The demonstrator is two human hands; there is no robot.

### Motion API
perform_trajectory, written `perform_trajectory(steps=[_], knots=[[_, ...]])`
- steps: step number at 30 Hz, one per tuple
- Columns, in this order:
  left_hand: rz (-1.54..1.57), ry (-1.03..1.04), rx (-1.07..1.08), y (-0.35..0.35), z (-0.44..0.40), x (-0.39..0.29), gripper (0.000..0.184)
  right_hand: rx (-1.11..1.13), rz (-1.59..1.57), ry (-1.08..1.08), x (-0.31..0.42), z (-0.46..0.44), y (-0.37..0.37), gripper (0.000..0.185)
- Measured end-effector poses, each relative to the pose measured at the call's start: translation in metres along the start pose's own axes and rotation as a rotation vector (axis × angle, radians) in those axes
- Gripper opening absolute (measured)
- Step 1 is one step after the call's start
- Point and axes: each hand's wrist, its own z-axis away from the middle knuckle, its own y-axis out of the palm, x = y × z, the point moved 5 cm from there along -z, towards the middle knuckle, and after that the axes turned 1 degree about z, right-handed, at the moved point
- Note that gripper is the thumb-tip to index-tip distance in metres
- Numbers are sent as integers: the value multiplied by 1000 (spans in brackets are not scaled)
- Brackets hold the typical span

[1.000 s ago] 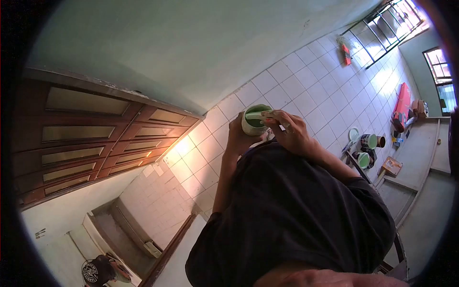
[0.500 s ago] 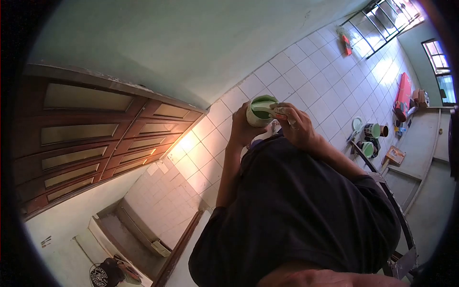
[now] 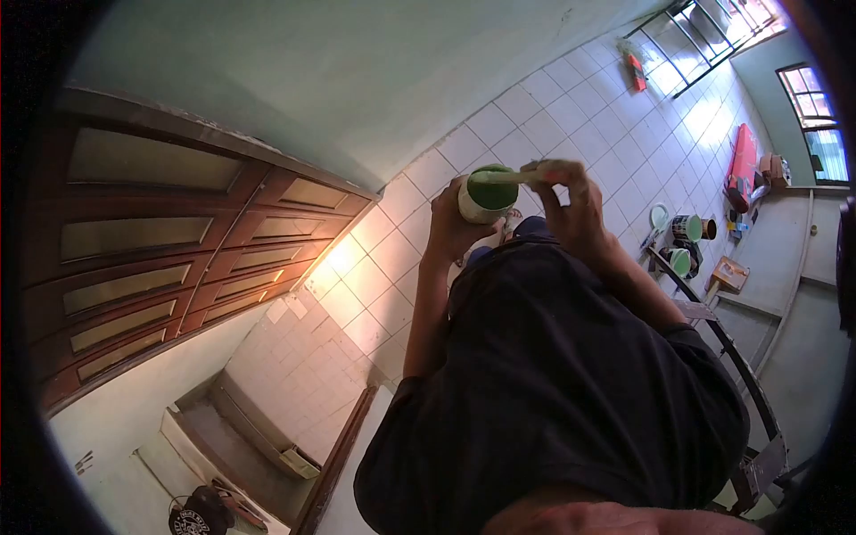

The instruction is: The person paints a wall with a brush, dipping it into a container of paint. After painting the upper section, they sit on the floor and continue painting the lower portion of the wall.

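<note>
My left hand (image 3: 448,221) is wrapped round a small whitish pot (image 3: 482,214) with green paint inside, held in front of my body. My right hand (image 3: 578,209) is closed on a pale, paint-coated paintbrush (image 3: 513,177), gripping its right end. The brush lies nearly level across the top of the pot, its left end over the opening. Whether it touches the rim I cannot tell.
A ladder (image 3: 744,374) is close on my right. Paint buckets (image 3: 685,227) and a red case (image 3: 742,169) are on the tiled floor (image 3: 615,169) beyond. At left is a brown panelled door (image 3: 169,241), beside a pale green wall (image 3: 294,80).
My right hand has lifted slightly and drawn right, bringing more of the brush into sight across the pot's top. My left hand and the pot stay nearly in place.
</note>
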Motion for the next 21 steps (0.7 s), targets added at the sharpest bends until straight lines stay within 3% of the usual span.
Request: perform_trajectory(steps=[3, 6, 10, 13, 19, 21], knots=[[15, 51, -100, -5, 4, -2, 68, -74, -60, 149, -16, -4, -2, 25], [-16, 38, -92, -9, 8, -2, 69, -168, -426, 496, -42, -8, -4, 17], [-40, -10, -21, -8, 14, 2, 79, -152, -519, 559, -48, -12, -9, 18], [-61, -19, -30, -8, 16, 0, 80, -106, -504, 517, -36, -13, -9, 20], [-115, -9, -42, -5, 14, -4, 81, 117, 7, -39, 15, -16, 5, 20], [-84, -36, -36, -2, 13, -7, 80, 152, 40, -70, 14, -16, 8, 21]])
